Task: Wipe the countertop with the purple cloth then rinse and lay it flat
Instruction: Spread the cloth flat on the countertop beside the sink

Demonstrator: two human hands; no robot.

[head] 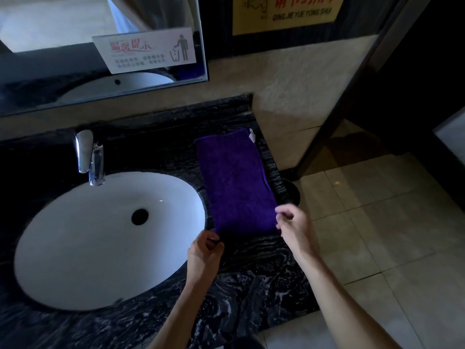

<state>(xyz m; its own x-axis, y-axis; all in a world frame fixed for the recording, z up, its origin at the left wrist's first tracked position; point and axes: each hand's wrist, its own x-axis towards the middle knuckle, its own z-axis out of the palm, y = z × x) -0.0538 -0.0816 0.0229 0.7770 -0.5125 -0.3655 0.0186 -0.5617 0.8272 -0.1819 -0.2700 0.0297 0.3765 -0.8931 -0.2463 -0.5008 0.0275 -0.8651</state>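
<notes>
The purple cloth [236, 182] lies spread flat as a long rectangle on the black marbled countertop [251, 280], to the right of the sink. My left hand [203, 255] is at the cloth's near left corner, fingers pinched at its edge. At the near right corner is my right hand [293, 224], its fingers curled and pinching the cloth's edge. A small white tag [252, 134] shows at the cloth's far right corner.
A white oval sink [75, 248] with a dark drain sits to the left, under a chrome faucet [90, 157]. A mirror [75, 91] with a notice hangs on the wall behind. The counter ends at the right over a tiled floor [377, 235], where a dark round bin [292, 191] stands.
</notes>
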